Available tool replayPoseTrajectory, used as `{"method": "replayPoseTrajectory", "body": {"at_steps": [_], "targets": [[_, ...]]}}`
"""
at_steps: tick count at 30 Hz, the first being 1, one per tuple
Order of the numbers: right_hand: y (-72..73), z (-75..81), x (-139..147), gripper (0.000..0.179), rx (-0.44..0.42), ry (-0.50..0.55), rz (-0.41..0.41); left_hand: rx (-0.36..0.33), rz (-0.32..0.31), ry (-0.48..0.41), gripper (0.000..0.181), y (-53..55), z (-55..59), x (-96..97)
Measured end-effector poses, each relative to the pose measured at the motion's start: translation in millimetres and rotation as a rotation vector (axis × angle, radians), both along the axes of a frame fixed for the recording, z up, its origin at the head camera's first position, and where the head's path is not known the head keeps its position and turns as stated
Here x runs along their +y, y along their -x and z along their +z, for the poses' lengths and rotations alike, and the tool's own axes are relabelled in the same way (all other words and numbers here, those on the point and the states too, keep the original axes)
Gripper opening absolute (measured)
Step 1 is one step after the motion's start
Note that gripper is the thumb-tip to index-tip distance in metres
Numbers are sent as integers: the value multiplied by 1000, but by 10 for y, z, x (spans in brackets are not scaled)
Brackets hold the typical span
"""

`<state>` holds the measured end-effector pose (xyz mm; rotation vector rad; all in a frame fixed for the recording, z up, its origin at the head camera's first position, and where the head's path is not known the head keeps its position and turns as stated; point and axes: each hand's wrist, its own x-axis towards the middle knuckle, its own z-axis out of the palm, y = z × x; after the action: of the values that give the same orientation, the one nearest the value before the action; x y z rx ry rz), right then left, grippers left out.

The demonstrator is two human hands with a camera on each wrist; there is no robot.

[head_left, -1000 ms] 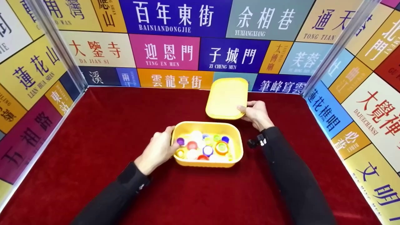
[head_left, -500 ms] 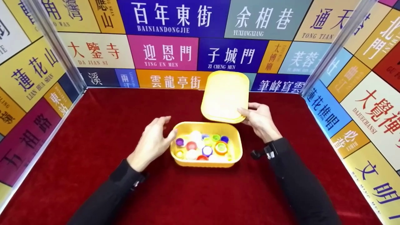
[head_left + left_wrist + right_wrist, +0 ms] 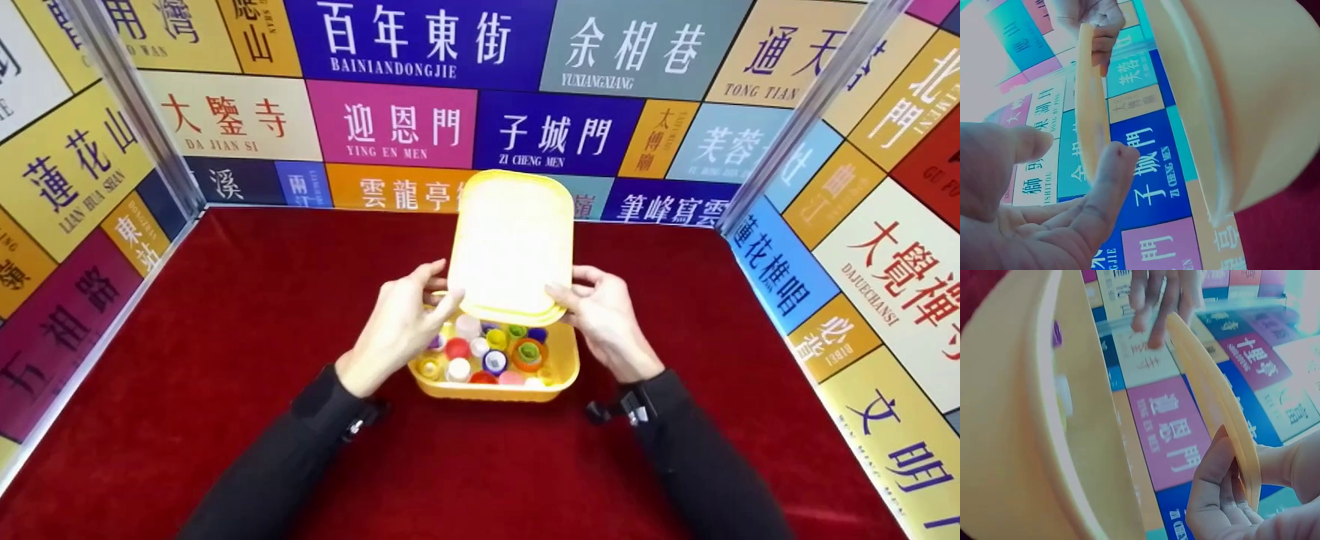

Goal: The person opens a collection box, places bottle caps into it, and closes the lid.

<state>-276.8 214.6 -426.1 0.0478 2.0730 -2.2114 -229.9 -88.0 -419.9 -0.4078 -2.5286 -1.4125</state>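
Observation:
A yellow box (image 3: 487,391) holds several small coloured bottle caps (image 3: 457,348). Above its back edge, my right hand (image 3: 611,324) pinches the corner of a pale yellow lid (image 3: 512,244), thumb on the near face; the lid stands tilted upright and hides part of the box. My left hand (image 3: 397,324) is at the lid's left edge. In the left wrist view, the thumb and fingers of that hand (image 3: 1055,208) are spread, with the lid (image 3: 1088,95) beyond them. The right wrist view shows the left fingertips (image 3: 1156,337) beside the lid's edge, not curled round it.
Dark red cloth (image 3: 285,285) covers the tabletop. Panels printed with place names (image 3: 405,124) stand along the back and both sides, joined by metal corner posts (image 3: 810,112).
The lid has moved left and nearer, over the box, in my right hand. My left hand let go of the box's left side and rose to the lid's left edge.

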Motion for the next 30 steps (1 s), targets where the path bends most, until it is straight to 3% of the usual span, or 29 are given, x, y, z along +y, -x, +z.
{"method": "replayPoseTrajectory", "body": {"at_steps": [5,12,18,24,30], "targets": [[-106,-47,-79,47,32,-23,28,5,21,-39,63,-5,-26,-3],[-130,-99,-56,46,31,-82,67,-40,5,-107,49,-35,-7,0],[-131,-120,-52,45,10,-63,164,-20,-11,-176,41,-48,43,-47],[-121,-67,-10,58,-12,-67,205,168,7,-135,31,-106,140,-138],[-79,108,182,78,-27,45,178,502,7,56,27,-123,192,-214]]}}
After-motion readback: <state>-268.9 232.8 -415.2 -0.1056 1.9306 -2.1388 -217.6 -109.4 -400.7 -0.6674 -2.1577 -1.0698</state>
